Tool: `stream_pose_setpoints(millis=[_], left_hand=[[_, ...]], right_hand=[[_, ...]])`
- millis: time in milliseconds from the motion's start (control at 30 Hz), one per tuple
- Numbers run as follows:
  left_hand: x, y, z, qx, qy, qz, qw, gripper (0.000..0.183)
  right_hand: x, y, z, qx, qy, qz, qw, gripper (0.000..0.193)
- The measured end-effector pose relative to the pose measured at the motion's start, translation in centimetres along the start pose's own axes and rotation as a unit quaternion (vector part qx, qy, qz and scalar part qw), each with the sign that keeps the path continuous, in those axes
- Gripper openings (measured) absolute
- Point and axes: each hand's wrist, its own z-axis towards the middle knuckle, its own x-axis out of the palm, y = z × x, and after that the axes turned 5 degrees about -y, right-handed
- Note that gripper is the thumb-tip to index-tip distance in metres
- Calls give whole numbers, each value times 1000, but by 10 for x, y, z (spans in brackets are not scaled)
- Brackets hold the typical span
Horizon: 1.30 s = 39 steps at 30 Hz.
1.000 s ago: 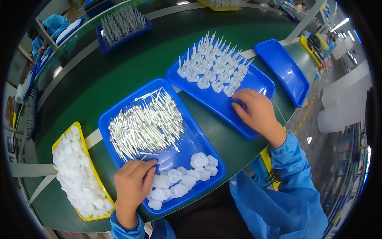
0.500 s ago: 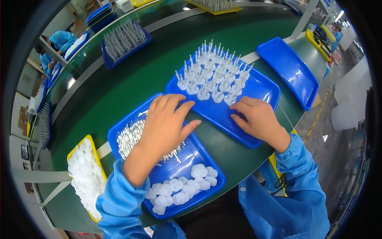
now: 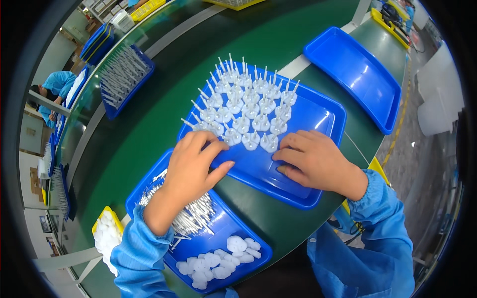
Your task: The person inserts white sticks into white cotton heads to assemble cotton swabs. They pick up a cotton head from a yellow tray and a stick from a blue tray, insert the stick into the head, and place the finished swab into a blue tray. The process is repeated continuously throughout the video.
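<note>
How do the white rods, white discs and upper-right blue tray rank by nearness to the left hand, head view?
1. White rods, just below the left hand.
2. White discs, farther below, slightly right.
3. Upper-right blue tray, up and right.

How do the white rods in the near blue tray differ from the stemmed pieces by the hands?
The white rods lie jumbled in one blue tray; the stemmed pieces stand base-down, in rough rows, in another. The white rods are bare sticks, while the stemmed pieces have wide, whitish bases. Both are pale and slender-stemmed.
</note>
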Motion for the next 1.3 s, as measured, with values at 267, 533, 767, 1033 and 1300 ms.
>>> stream_pose_setpoints(millis=[267, 533, 767, 1033, 1300], left_hand=[[-11, 22, -1, 22, -2, 28, 999, 30], [-8, 27, 9, 28, 13, 36, 999, 36], [-5, 31, 9, 46, -9, 27, 999, 36], [-15, 25, 1, 51, 9, 58, 997, 29], [-18, 15, 3, 31, 21, 79, 996, 31]], right_hand=[[-18, -22, 2, 33, -4, -69, 997, 21], [-11, -31, 19, 54, -48, -56, 996, 20], [-13, -34, 16, 48, -27, -62, 997, 18], [-21, -40, 8, 60, -37, -91, 993, 16], [-22, -60, 9, 48, -44, -73, 995, 24]])
